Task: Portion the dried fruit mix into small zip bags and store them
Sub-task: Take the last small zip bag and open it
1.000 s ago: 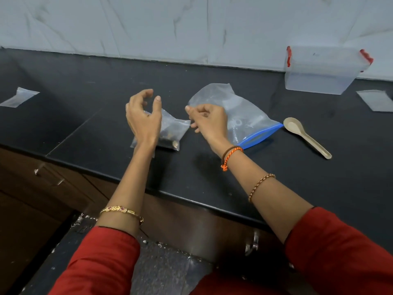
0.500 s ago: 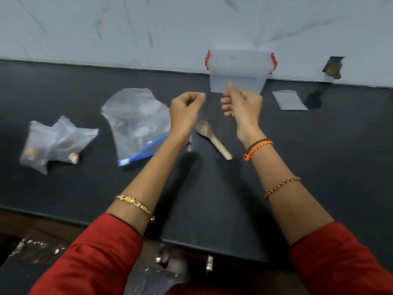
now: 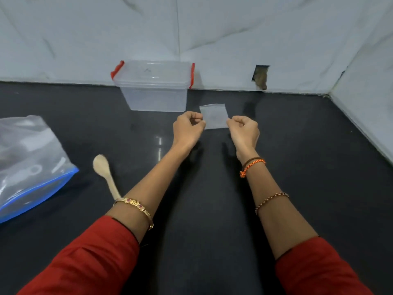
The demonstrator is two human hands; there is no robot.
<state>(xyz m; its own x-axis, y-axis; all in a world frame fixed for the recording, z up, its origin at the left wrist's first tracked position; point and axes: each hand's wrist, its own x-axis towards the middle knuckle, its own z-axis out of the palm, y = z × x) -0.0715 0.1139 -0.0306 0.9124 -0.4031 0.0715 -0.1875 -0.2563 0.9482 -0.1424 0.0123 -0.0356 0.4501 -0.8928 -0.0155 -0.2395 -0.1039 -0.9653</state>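
Zip bag [image 3: 213, 116], one small, flat square of clear plastic, is held between a person's two hands above a black countertop [image 3: 308, 167], just in front of a storage box. The left hand [image 3: 187, 129] pinches the bag's left edge with fingers curled into a loose fist; the right hand [image 3: 244, 132] pinches the right edge the same way. Both forearms reach forward side by side, wrists slightly raised, and the bag appears empty and taut between the two grips.

One clear plastic box [image 3: 154, 86] with a fitted lid and two red clips stands against the white marble-patterned wall [image 3: 234, 28], just behind and left of the bag. One large, crumpled clear bag [image 3: 29, 158] with a blue zip strip lies at the far left of the counter; its contents are blurred. One pale spoon [image 3: 104, 171] with an oval bowl lies between that bag and the left forearm, its handle end hidden behind the arm.

The counter is smooth and glossy, catching a small reflection near the left wrist. Red sleeves [image 3: 85, 258] cover both upper forearms. The left arm carries one gold bangle [image 3: 136, 206]; the right carries an orange and brown thread band [image 3: 252, 166] at the wrist and one beaded chain [image 3: 271, 201] further up. A small dark opening [image 3: 260, 76] breaks the wall at counter level.
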